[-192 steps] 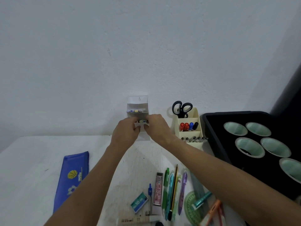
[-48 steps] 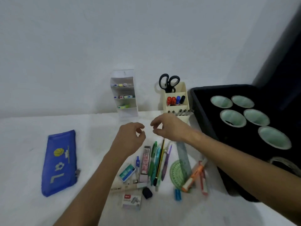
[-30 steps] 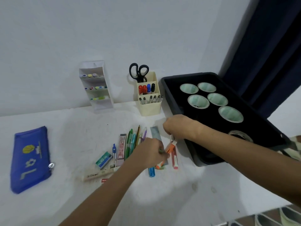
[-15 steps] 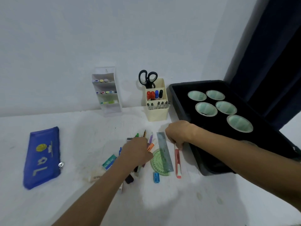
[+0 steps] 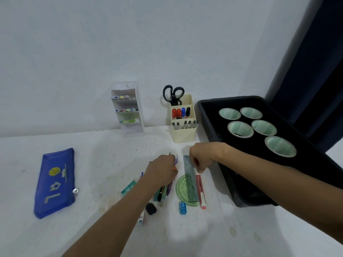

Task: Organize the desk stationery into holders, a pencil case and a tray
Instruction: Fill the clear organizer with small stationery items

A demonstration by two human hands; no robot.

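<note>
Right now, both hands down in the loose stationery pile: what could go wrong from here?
1. The left hand covers a bunch of pens; grabbing several at once, one may slip from the grip.
2. The right hand is at the ruler, which overlaps the protractor; lifting it could drag the protractor along.
3. The red marker lies beside the ruler and might get knocked toward the black tray.

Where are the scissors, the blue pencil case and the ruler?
scissors [image 5: 173, 94]: head view, on the black handles sticking out of the cream holder.
blue pencil case [image 5: 55, 182]: head view, on the middle of its front.
ruler [image 5: 191, 184]: head view, on its clear green strip.
</note>
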